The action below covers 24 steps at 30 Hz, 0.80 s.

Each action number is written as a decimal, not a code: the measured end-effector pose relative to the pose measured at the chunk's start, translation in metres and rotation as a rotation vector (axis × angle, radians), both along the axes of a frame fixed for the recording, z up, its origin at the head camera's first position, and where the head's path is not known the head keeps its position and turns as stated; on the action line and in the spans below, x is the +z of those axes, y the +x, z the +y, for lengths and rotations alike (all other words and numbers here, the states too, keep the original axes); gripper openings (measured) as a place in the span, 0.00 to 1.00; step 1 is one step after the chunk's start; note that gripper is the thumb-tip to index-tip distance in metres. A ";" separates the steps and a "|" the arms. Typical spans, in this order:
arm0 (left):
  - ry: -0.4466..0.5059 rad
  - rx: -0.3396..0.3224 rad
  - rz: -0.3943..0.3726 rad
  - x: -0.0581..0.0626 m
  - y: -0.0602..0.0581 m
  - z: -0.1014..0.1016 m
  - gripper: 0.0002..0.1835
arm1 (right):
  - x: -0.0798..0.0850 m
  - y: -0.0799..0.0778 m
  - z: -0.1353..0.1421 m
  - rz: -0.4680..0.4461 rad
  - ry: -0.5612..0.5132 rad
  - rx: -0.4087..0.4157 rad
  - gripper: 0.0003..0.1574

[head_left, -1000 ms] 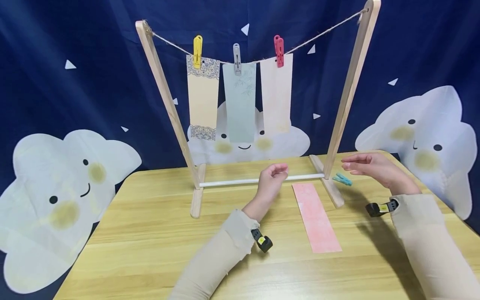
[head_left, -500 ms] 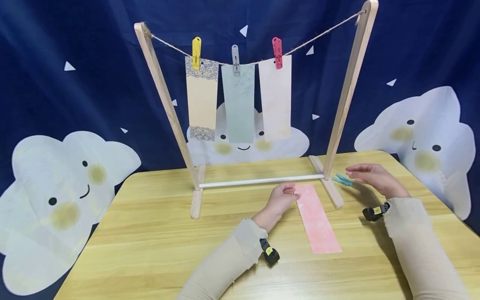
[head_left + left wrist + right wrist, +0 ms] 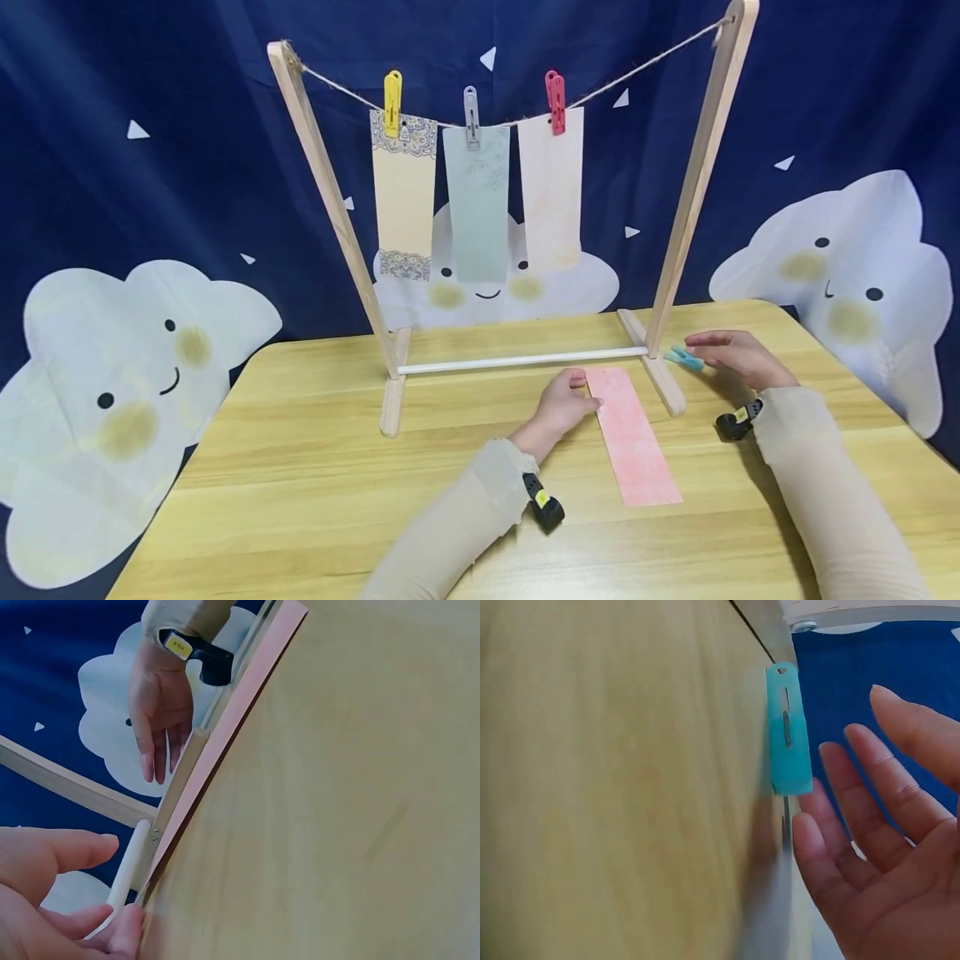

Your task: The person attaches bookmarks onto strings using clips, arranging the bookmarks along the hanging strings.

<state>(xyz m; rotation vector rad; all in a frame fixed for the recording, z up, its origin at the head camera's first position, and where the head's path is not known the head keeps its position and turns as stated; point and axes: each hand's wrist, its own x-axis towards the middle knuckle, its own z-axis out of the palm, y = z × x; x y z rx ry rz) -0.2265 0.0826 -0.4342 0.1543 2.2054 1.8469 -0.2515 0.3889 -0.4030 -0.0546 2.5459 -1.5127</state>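
A pink paper strip (image 3: pixel 636 437) lies flat on the table in front of the rack. My left hand (image 3: pixel 561 407) is at its upper left edge in the head view, fingers slightly bent. In the left wrist view, fingertips (image 3: pixel 129 930) meet the near end of the strip (image 3: pixel 229 724), while another digit stands apart above it. My right hand (image 3: pixel 738 358) is just right of a teal clothespin (image 3: pixel 686 359) beside the rack's right foot. The right wrist view has the clothespin (image 3: pixel 789 735) on the table, with the right hand's fingers (image 3: pixel 810 836) spread close beside it.
A wooden rack (image 3: pixel 693 192) with a string stands across the back of the table (image 3: pixel 285 467). From the string hang a patterned strip (image 3: pixel 405 196), a green strip (image 3: pixel 477 208) and a pale strip (image 3: pixel 553 196), held by yellow, grey and red clothespins. A white rod (image 3: pixel 517 361) joins the feet.
My left hand has moved down and right to the pink strip's edge. My right hand has come lower and closer to the teal clothespin. Strip and clothespin lie where they were.
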 end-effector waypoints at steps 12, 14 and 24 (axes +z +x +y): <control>-0.197 0.031 0.121 -0.002 0.012 0.015 0.37 | -0.007 -0.001 -0.003 -0.128 0.038 -0.050 0.43; -0.274 0.038 0.160 -0.001 0.013 0.019 0.40 | -0.007 -0.001 -0.005 -0.120 0.048 -0.043 0.41; -0.659 0.011 0.234 0.001 0.011 0.026 0.52 | -0.005 -0.004 -0.025 -0.066 0.168 -0.026 0.40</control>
